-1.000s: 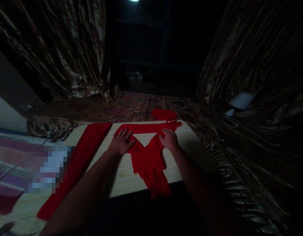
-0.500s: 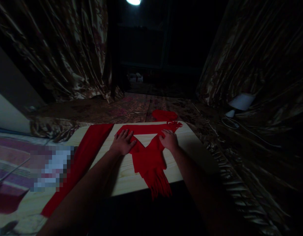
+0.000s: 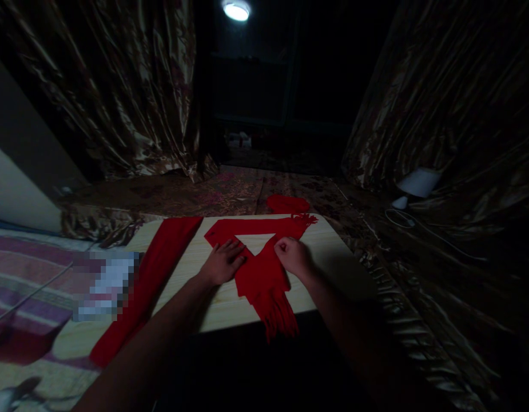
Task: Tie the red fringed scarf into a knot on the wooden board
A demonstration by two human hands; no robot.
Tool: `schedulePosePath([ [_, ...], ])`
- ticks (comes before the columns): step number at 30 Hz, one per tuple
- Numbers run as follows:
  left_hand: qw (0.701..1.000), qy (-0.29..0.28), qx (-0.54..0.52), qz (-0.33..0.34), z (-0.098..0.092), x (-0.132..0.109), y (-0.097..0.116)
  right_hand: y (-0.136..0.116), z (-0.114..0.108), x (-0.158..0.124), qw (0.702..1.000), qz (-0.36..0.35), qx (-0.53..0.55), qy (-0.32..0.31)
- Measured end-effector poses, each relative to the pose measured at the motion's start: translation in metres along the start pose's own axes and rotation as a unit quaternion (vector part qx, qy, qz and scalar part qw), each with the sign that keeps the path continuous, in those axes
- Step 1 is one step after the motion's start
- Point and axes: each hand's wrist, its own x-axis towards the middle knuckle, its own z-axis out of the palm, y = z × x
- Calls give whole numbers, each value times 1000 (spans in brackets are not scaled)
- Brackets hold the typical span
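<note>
A red fringed scarf (image 3: 264,274) lies folded on a pale wood-grain table (image 3: 333,269). Its two ends cross at the near side, framing a triangle of bare table, and one fringe hangs over the near edge. My left hand (image 3: 223,263) rests flat on the scarf's left part, fingers stretched out. On the right part is my right hand (image 3: 292,254), its fingers curled together; whether cloth is pinched in them is hidden. A long red strip of cloth (image 3: 156,274) lies across the table to the left.
Another red cloth bundle (image 3: 287,203) sits beyond the table's far edge. A white lamp (image 3: 418,182) with a cord stands at the right. Patterned curtains (image 3: 152,103) hang behind, and a striped cover (image 3: 28,274) lies at the left, beside a blurred-out item (image 3: 105,286).
My left hand has slid nearer and slightly right along the scarf. My right hand has come nearer too, its fingers going from spread to curled. The view has shifted slightly.
</note>
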Motion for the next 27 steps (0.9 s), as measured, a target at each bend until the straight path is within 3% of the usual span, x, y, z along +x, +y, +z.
schedulePosePath([
  [3, 1000, -1, 28, -4, 6, -2, -1, -23, -9, -19, 999, -28, -23, -38],
  [7, 999, -4, 45, -1, 6, -1, 1, -61, -14, -41, 982, -147, -70, -99],
  [10, 998, -7, 55, 7, 4, -1, 1, -87, -8, -53, 963, -202, -106, -147],
  [12, 998, -8, 63, 15, 4, -1, -1, -99, 0, -58, 956, -203, -126, -168],
  [18, 998, -8, 56, 14, 7, 1, -5, -104, 15, -59, 953, -162, -157, -200],
  [27, 997, -11, 69, 21, 10, 4, -5, -98, 8, -59, 949, -164, -166, -211],
])
